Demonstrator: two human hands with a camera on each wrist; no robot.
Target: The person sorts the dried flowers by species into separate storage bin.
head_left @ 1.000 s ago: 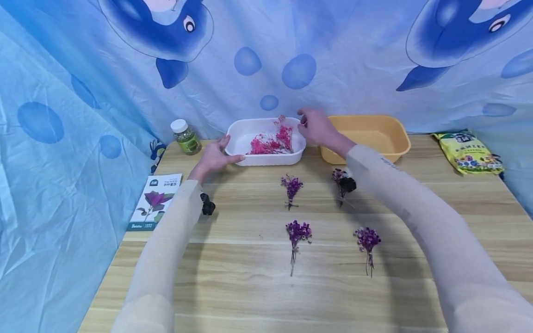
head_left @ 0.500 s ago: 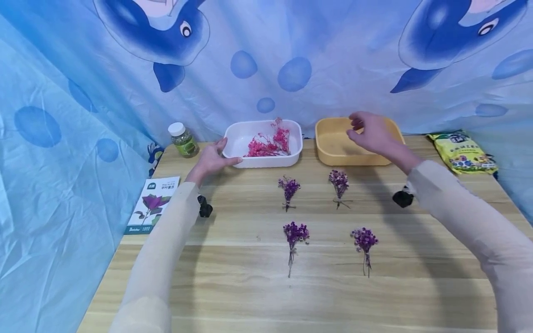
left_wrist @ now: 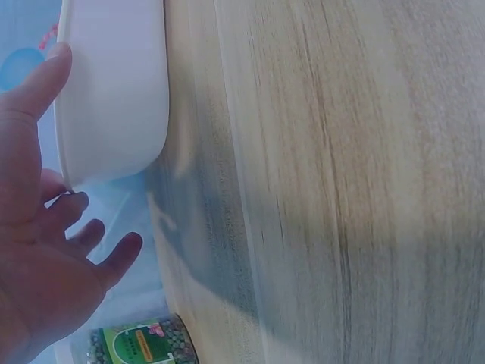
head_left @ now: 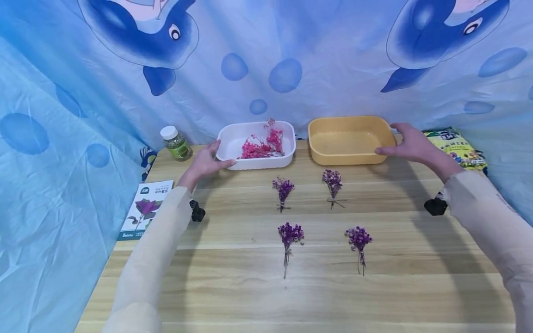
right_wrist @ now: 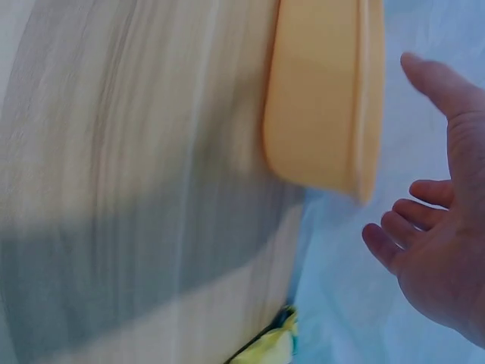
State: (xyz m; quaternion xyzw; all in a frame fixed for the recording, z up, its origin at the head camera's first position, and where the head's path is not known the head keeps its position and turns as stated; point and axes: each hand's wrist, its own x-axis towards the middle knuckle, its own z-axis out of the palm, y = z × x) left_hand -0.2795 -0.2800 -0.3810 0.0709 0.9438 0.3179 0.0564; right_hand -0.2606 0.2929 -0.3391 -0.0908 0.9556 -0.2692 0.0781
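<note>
Forward, both arms [head_left: 139, 268] outstretched, left hand [head_left: 203, 162] gripping the white tray [head_left: 261, 163], right hand [head_left: 411, 145] loosely spread beside the yellow tray [head_left: 347, 159]

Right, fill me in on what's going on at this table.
A person's left hand holds the end of the white basin, which has pink flowers in it. The open right hand is at the end of the yellow basin, not gripping it. Four purple flower bunches lie on the table in front.

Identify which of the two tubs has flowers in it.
The white tub, at the person's left hand: pink flower sprigs lie in it, whereas the yellow tub shows none.
</note>
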